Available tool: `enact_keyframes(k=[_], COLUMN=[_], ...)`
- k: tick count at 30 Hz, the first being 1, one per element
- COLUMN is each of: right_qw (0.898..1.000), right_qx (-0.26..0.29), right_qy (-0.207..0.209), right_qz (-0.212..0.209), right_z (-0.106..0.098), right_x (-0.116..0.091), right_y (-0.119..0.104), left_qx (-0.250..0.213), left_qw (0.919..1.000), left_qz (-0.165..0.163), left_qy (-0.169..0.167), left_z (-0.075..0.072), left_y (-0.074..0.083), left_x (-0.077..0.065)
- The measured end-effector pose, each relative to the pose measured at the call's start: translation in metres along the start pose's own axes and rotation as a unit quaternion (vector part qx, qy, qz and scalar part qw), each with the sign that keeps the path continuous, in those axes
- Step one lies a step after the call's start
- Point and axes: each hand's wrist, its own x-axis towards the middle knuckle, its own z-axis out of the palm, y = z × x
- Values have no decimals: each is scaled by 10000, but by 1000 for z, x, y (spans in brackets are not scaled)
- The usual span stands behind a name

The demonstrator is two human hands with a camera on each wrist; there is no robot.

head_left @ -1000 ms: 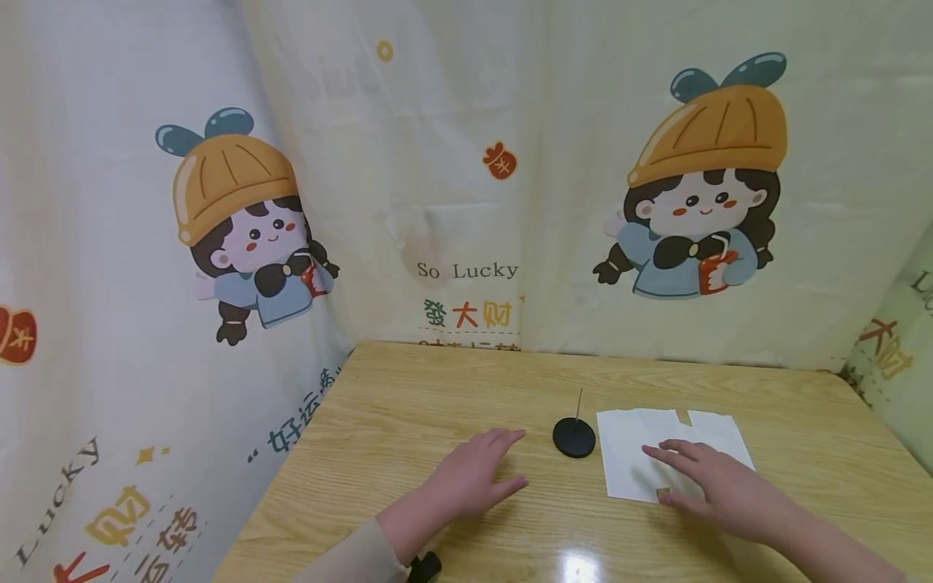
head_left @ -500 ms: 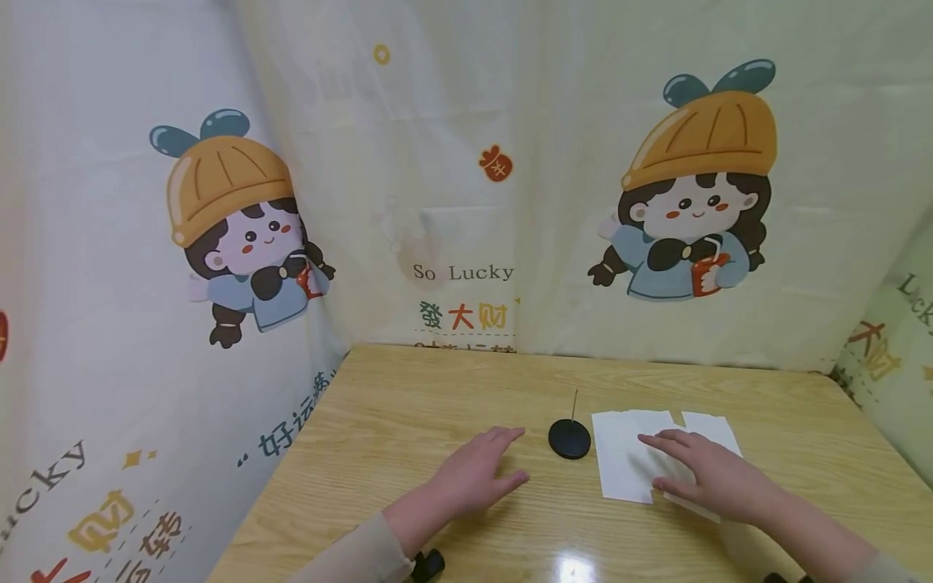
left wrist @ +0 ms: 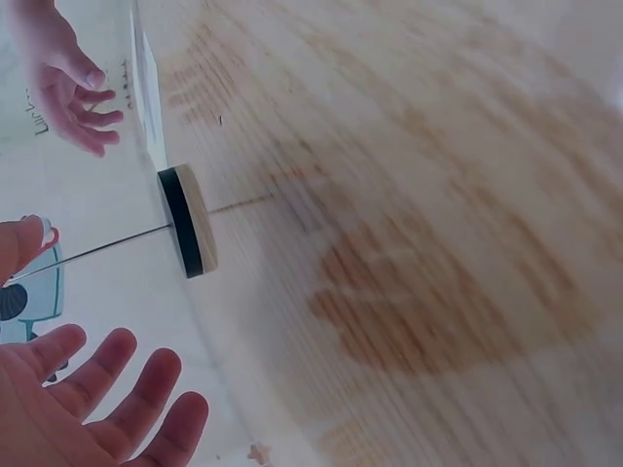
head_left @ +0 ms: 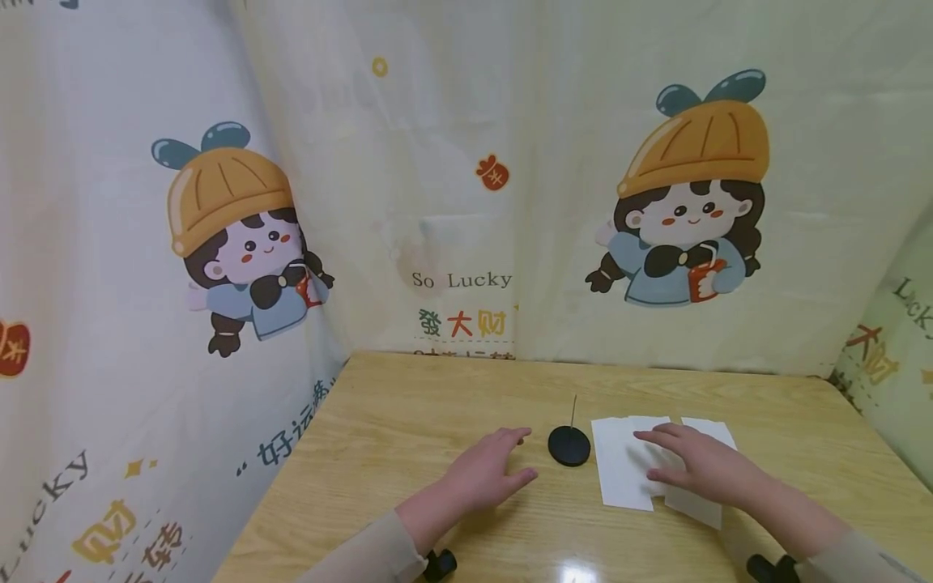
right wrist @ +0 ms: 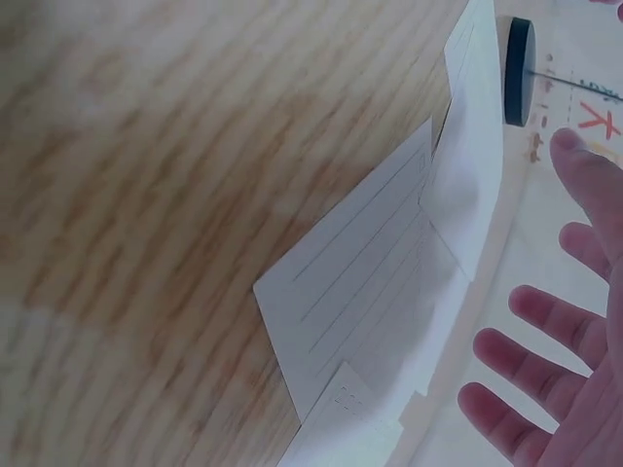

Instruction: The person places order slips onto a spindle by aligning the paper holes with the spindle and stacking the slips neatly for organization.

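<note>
A round black base with a thin upright metal spike, a bill spike (head_left: 569,446), stands on the table between the hands. My left hand (head_left: 490,474) hovers left of it, fingers loosely spread and holding nothing. Several overlapping white paper slips (head_left: 624,465) lie flat to the right of the base. Over them hangs my right hand (head_left: 703,465), fingers apart, with nothing in its grasp. In the right wrist view, printed lines show on one paper slip (right wrist: 365,263), below the spread right-hand fingers (right wrist: 545,321). The left wrist view shows the left-hand fingers (left wrist: 122,399) near the spike.
The wooden table (head_left: 408,405) meets a printed cloth curtain (head_left: 452,202) at its back edge. Cartoon figures and lettering cover the cloth. Black wrist-camera parts (head_left: 440,565) show beneath the left sleeve (head_left: 375,551), and others beside the right sleeve.
The right hand has lifted slightly from a small brown patch at the papers' lower edge, which no longer shows. The lower right slip has shifted. The head view has tilted a little.
</note>
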Motion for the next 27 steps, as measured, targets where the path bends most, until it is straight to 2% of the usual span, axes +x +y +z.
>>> enact_keyframes(k=[7, 17, 21, 27], right_qw=[9999, 9999, 10000, 9994], right_qx=[74, 43, 35, 116], right_qy=[-88, -57, -32, -237], right_qz=[64, 85, 53, 237], right_z=[2, 7, 6, 6], right_x=[10, 21, 27, 39], right_y=[3, 8, 9, 9], left_qx=[-214, -653, -674, -657], left_qw=[9997, 9966, 9959, 9956], left_qz=[-73, -407, -498, -562], left_qy=[-127, -308, -331, -362], left_z=[3, 11, 11, 15], left_y=[3, 4, 6, 6], left_x=[7, 20, 24, 32])
